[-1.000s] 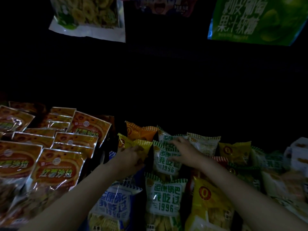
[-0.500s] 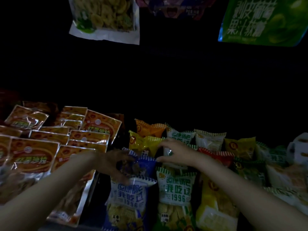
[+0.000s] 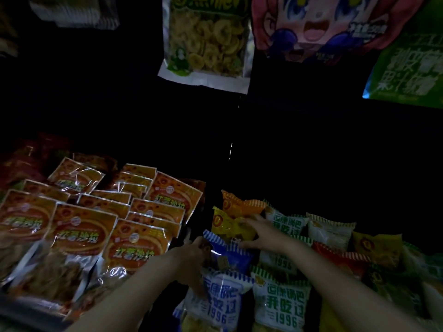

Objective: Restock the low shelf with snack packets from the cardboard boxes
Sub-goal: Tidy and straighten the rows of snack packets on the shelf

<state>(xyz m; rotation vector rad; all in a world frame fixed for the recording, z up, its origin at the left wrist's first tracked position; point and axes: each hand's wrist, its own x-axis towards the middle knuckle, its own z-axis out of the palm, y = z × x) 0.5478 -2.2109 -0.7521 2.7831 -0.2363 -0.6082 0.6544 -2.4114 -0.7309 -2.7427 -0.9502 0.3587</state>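
Snack packets [image 3: 280, 300] crowd the low shelf in upright rows. My left hand [image 3: 191, 257] grips the blue striped packet [image 3: 227, 255] at its edge; my right hand [image 3: 263, 233] lies spread over the yellow packet [image 3: 227, 224]. Glossy, puffy film could slide, likely toppling neighbouring rows. Flat orange pouches [image 3: 136, 245] overlap beside them.

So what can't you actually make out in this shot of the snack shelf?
- Head view: the back of the shelf is lost in darkness.
- Cardboard boxes: none in frame.
- Left hand: its fingertips are hidden among the blue packets.
- Right hand: its grip on the yellow packet is unclear in the dim light.
- Top-left hanging bag: blurred, cut off.
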